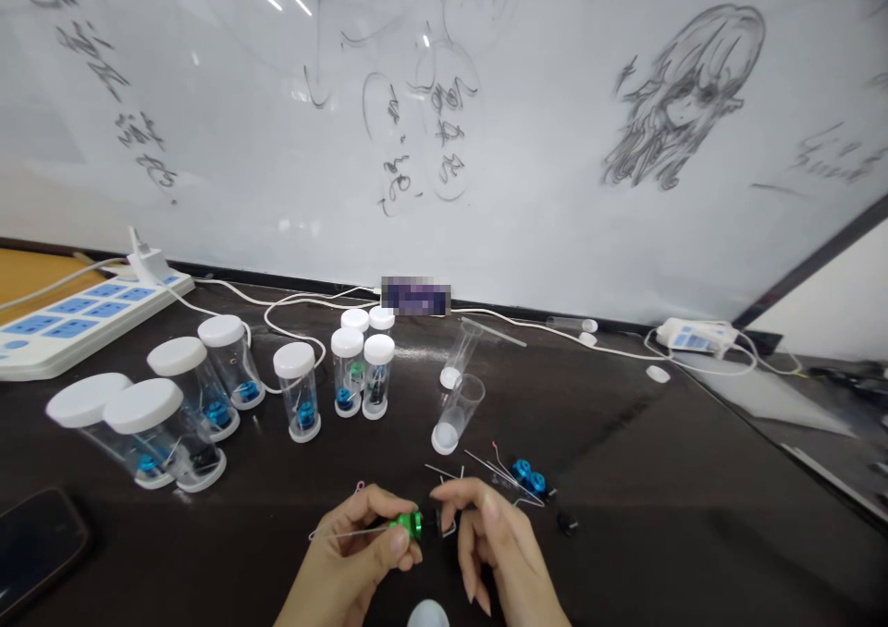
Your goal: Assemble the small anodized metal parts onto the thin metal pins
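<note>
My left hand (353, 548) pinches a small shiny green metal piece (408, 525) between thumb and fingers. A thin wire with a looped end (339, 534) runs from it to the left. Just right of the green piece, my right hand (496, 539) has curled fingers at a small black part (434, 522), partly hidden by the fingertips. A bent silver wire shows beside that part. Beyond the right hand lie blue metal pieces (529, 475), thin metal pins (489, 465) and a small black piece (567, 522). A white round object (428, 614) is below the hands.
Several clear tubes with white caps (295, 391) stand at the left, holding blue, green or black parts. Two uncapped tubes (459, 414) are in the middle. A power strip (90, 322), phone (42, 553), white cables and another white adapter (697, 336) lie around. A whiteboard (555, 239) rises behind.
</note>
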Demonstrator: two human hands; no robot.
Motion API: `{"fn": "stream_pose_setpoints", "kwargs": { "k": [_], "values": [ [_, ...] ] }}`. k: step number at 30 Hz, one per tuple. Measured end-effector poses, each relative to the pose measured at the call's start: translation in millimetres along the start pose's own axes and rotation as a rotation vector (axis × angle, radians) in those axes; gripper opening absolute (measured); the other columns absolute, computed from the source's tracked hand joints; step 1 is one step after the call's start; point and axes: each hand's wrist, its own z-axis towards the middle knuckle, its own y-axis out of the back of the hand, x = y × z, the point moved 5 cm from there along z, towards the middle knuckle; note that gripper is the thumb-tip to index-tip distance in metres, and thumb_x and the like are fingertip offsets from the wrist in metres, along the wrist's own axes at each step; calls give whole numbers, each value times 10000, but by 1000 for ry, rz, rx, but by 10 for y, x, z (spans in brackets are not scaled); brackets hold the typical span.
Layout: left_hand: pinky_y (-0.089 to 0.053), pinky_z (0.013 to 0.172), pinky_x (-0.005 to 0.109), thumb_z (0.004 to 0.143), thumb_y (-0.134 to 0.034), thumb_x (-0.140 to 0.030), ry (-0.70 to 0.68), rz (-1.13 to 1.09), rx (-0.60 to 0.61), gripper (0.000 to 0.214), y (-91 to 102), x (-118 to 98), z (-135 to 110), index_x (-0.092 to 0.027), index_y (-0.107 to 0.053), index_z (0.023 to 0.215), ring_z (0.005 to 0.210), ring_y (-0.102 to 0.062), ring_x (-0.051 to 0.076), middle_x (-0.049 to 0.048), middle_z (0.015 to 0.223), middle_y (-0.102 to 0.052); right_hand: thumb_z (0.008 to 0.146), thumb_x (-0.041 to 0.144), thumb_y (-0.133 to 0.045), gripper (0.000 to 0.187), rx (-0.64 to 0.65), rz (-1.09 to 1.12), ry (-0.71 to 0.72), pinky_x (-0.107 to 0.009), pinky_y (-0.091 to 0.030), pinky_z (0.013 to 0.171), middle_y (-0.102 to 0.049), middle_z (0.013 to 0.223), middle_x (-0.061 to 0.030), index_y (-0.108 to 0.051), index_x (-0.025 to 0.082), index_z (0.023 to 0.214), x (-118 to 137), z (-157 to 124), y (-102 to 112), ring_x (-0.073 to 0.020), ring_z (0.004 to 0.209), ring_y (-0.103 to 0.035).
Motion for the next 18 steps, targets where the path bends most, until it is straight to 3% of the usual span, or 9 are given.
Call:
{"fn": "stream_pose_setpoints", "kwargs": {
  "k": [5,10,14,18],
  "values": [
    [-433,576,213,530,-850,-291,10,-4,13,220,-11,-4,-3,-174,-729,672,558,-584,100,-4,636,-623,927,546,-311,572,32,-28,21,-142,-251,302,-526,674,-36,-647,103,794,25,5,-17,-32,368,-382],
    [-435,571,211,525,-853,-271,13,-8,3,214,-6,1,1,-176,-728,671,547,-579,94,-9,638,-624,917,555,-336,522,9,23,13,-136,-284,305,-542,800,-55,-636,139,1016,6,9,-1,-32,394,-422],
    [-433,566,214,530,-850,-275,13,-11,9,218,-4,6,5,-171,-728,677,548,-574,102,-2,617,-622,931,524,-334,528,30,-3,40,-133,-282,305,-523,778,-50,-674,121,903,9,16,-6,-24,391,-419],
    [-439,566,221,525,-851,-272,10,-14,-2,219,13,14,13,-167,-727,671,547,-576,106,-1,632,-618,934,519,-331,511,24,-9,47,-139,-287,309,-533,816,-61,-664,136,992,11,21,-1,-24,396,-414]
  ]
}}
